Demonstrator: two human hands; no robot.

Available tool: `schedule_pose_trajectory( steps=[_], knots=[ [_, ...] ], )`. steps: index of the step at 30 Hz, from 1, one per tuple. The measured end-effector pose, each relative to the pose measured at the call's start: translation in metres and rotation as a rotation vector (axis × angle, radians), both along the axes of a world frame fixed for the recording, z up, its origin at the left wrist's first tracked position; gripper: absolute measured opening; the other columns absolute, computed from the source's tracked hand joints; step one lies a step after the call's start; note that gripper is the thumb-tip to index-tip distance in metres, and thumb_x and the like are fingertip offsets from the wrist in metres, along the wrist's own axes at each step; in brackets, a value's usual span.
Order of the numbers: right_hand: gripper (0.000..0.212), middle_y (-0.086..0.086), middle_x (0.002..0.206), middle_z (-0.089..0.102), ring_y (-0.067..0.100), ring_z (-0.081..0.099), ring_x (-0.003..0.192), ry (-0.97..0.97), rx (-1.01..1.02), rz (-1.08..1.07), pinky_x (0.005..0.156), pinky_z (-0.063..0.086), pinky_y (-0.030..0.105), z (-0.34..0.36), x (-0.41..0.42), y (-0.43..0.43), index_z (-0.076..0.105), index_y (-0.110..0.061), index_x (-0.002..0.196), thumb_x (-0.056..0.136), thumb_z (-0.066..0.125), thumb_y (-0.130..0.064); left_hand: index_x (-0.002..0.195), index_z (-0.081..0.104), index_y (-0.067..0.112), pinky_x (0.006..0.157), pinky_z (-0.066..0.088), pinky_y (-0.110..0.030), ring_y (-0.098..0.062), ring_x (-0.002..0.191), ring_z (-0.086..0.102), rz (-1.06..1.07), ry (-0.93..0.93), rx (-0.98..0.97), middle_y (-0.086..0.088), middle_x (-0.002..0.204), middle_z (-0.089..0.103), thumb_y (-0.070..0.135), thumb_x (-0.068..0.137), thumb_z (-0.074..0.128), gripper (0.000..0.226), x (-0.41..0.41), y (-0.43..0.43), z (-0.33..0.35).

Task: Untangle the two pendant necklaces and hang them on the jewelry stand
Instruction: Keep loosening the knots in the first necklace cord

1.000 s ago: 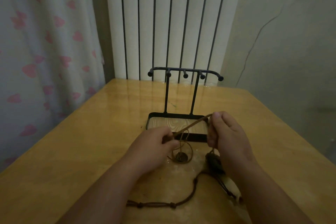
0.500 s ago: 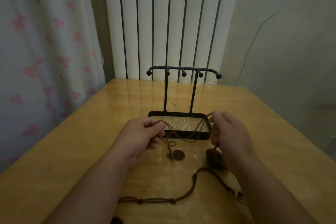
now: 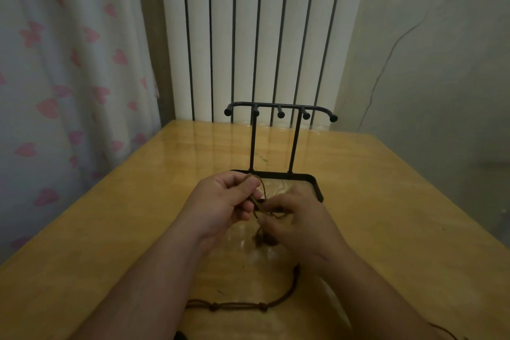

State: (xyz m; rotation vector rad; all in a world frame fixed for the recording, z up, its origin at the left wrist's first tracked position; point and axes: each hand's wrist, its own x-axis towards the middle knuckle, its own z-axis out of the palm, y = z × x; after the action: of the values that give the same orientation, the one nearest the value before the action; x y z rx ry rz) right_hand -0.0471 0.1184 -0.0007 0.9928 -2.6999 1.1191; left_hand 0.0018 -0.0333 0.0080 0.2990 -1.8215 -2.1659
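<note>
At 6 o'clock of the jewelry stand (image 3: 280, 108), left grip (image 3: 226, 199) and right grip (image 3: 299, 219) each pinch the brown necklace cord (image 3: 263, 194); looks limp, light, so hold close to where it crosses.

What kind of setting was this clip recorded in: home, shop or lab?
Most likely a room in a home: a glossy yellow wooden table stands before a white ribbed radiator, beside a white curtain printed with pink hearts.
</note>
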Motion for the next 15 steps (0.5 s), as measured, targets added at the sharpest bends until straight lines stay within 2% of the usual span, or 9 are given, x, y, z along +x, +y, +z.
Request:
schedule_pose_trajectory(
  steps=[2,5,7,9,11,13,15],
  knots=[
    [0.012,-0.014,0.091,0.052,0.001,0.052,0.086,-0.034,-0.031,0.008,0.076,0.046,0.021,0.003,0.000,0.002,0.071,-0.033,0.096,0.089,0.063,-0.039,0.088,0.072,0.007,0.049,0.049,-0.019,-0.007,0.054,0.057,0.022,0.028,0.057,-0.004,0.073,0.069,0.014,0.090,0.063,0.012,-0.001,0.000,0.001],
    [0.018,-0.008,0.074,0.063,0.001,0.057,0.069,-0.288,-0.321,0.051,0.062,0.047,0.016,0.008,0.001,0.006,0.072,-0.019,0.085,0.093,0.060,-0.029,0.100,0.072,0.009,0.057,0.052,-0.023,-0.012,0.066,0.062,0.049,0.018,0.079,-0.005,0.091,0.075,0.023,0.089,0.063,0.020,-0.001,-0.001,-0.002],
    [0.018,-0.001,0.074,0.068,0.009,0.063,0.069,-0.531,-0.552,0.081,0.065,0.053,0.020,0.011,0.001,0.009,0.073,-0.013,0.090,0.095,0.057,-0.022,0.102,0.073,0.013,0.063,0.053,-0.027,-0.017,0.073,0.065,0.062,-0.056,-0.041,-0.005,0.098,0.075,0.028,0.094,0.060,0.021,-0.001,-0.001,-0.005],
    [0.017,0.007,0.080,0.070,0.018,0.066,0.073,-0.704,-0.735,0.082,0.068,0.056,0.028,0.011,-0.002,0.010,0.072,-0.007,0.096,0.094,0.058,-0.016,0.095,0.075,0.017,0.066,0.052,-0.029,-0.019,0.078,0.067,0.055,-0.108,-0.202,-0.005,0.098,0.074,0.027,0.095,0.060,0.018,0.000,0.002,-0.006],
    [0.015,0.010,0.082,0.071,0.018,0.067,0.075,-0.800,-0.854,0.078,0.066,0.057,0.027,0.013,-0.004,0.011,0.071,-0.003,0.096,0.093,0.060,-0.013,0.093,0.075,0.021,0.070,0.053,-0.030,-0.019,0.088,0.069,-0.010,-0.140,-0.330,-0.002,0.101,0.073,0.014,0.092,0.061,0.016,0.002,0.004,-0.003],
    [0.014,0.011,0.082,0.070,0.018,0.068,0.076,-0.836,-0.925,0.084,0.065,0.057,0.025,0.014,-0.006,0.012,0.070,-0.003,0.094,0.092,0.060,-0.012,0.101,0.072,0.025,0.076,0.054,-0.030,-0.016,0.097,0.066,-0.121,-0.188,-0.449,0.004,0.105,0.071,-0.001,0.083,0.058,0.035,0.003,0.007,-0.002],
    [0.014,0.011,0.083,0.070,0.018,0.068,0.076,-0.854,-0.966,0.094,0.065,0.057,0.025,0.015,-0.006,0.012,0.070,-0.002,0.093,0.092,0.060,-0.012,0.114,0.068,0.028,0.081,0.053,-0.029,-0.011,0.103,0.063,-0.209,-0.231,-0.543,0.007,0.108,0.068,-0.002,0.080,0.058,0.046,0.004,0.012,-0.003]
  ],
)
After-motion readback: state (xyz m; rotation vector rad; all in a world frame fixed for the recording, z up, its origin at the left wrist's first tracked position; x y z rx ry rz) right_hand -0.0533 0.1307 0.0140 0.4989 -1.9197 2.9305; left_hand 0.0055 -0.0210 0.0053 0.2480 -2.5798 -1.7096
